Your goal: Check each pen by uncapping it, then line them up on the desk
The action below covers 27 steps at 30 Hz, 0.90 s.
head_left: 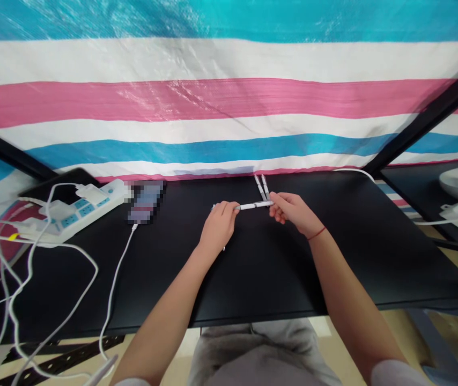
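Observation:
A slim white pen (248,206) with a dark band near its middle lies level between my two hands, above the black tabletop. My left hand (220,224) has its fingers closed on the pen's left end. At the right end, my right hand (291,210) pinches the pen between thumb and fingers. Two similar white pens, a left one (259,186) and a right one (265,185), lie close together just behind the held pen. Small pale tips show beside and below my left hand; what they belong to is hidden under it.
On the left, a white power strip (110,190) carries plugs and tangled white cables (31,257). Near it lies a phone (146,202) on a charging cable (114,284). The black table (265,268) backs onto a striped sheet (229,99), with dark frame bars (426,118) beside it.

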Each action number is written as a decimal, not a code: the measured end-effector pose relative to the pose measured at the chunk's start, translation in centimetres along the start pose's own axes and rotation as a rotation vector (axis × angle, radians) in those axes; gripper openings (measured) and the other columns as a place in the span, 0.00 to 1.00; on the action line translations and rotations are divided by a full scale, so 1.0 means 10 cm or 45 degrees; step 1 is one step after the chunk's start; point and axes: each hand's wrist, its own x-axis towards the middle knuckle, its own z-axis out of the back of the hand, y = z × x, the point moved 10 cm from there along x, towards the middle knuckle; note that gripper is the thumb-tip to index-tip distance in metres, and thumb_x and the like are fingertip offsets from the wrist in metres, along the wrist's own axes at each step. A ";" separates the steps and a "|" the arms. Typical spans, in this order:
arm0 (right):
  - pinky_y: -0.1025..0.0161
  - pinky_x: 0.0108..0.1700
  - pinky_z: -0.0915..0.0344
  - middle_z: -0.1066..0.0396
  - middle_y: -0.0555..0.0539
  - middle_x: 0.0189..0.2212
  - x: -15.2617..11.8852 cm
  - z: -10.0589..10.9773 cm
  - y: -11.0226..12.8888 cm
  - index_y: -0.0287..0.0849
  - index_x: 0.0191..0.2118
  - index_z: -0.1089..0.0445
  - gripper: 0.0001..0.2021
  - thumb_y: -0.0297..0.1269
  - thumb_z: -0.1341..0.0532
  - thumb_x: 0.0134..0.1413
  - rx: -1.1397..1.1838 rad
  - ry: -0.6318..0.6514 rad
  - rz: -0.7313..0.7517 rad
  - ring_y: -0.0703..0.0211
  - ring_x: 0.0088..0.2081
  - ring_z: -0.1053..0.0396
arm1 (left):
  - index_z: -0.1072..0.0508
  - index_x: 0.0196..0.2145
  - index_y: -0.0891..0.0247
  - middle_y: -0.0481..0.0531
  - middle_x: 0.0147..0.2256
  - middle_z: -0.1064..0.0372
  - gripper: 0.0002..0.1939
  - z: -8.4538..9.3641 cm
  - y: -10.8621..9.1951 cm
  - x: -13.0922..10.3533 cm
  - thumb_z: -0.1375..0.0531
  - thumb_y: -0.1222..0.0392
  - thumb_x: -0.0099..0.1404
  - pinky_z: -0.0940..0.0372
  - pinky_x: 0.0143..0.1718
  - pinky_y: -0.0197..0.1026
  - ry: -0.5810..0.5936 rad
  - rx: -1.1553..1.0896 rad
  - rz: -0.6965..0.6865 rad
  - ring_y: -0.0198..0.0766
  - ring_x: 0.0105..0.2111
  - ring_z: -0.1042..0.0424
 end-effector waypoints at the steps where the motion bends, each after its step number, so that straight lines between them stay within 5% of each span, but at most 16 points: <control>1: 0.72 0.16 0.44 0.32 0.48 0.20 0.00 -0.02 -0.02 0.38 0.28 0.32 0.22 0.56 0.40 0.53 -0.027 0.028 -0.019 0.69 0.18 0.38 | 0.31 0.43 0.65 0.56 0.36 0.32 0.14 0.01 -0.01 0.00 0.55 0.60 0.72 0.38 0.42 0.44 -0.012 0.013 -0.022 0.42 0.36 0.35; 9: 0.69 0.21 0.39 0.32 0.49 0.22 -0.03 -0.12 0.10 0.39 0.26 0.32 0.18 0.52 0.38 0.52 -0.020 0.169 0.163 0.68 0.21 0.37 | 0.30 0.39 0.66 0.58 0.34 0.32 0.15 -0.05 0.00 0.00 0.56 0.62 0.71 0.38 0.41 0.46 0.046 -0.003 -0.029 0.43 0.34 0.35; 16: 0.65 0.24 0.34 0.32 0.50 0.23 -0.05 -0.07 0.24 0.41 0.35 0.31 0.15 0.49 0.37 0.53 -0.092 0.048 0.335 0.64 0.22 0.34 | 0.30 0.43 0.63 0.54 0.36 0.29 0.15 -0.07 0.13 0.01 0.54 0.58 0.71 0.36 0.44 0.43 0.134 -0.314 0.104 0.40 0.37 0.31; 19: 0.67 0.21 0.37 0.33 0.50 0.21 -0.03 -0.01 0.19 0.40 0.29 0.31 0.17 0.51 0.38 0.54 -0.011 0.018 0.282 0.66 0.20 0.36 | 0.34 0.52 0.61 0.54 0.42 0.29 0.16 0.02 0.22 0.01 0.49 0.55 0.70 0.36 0.45 0.41 0.077 -0.438 0.174 0.38 0.39 0.29; 22: 0.69 0.19 0.42 0.35 0.51 0.19 0.00 0.05 0.15 0.39 0.24 0.33 0.19 0.51 0.39 0.55 0.057 -0.010 0.236 0.67 0.19 0.38 | 0.32 0.50 0.61 0.53 0.42 0.28 0.15 0.09 0.33 -0.01 0.46 0.55 0.68 0.35 0.42 0.39 -0.004 -0.489 0.249 0.36 0.37 0.28; 27: 0.69 0.22 0.38 0.33 0.51 0.23 0.01 0.06 0.15 0.41 0.36 0.29 0.14 0.47 0.35 0.51 0.145 0.031 0.258 0.66 0.22 0.36 | 0.26 0.43 0.59 0.49 0.33 0.25 0.12 0.12 0.46 -0.04 0.45 0.54 0.67 0.34 0.38 0.37 -0.070 -0.566 0.385 0.36 0.32 0.27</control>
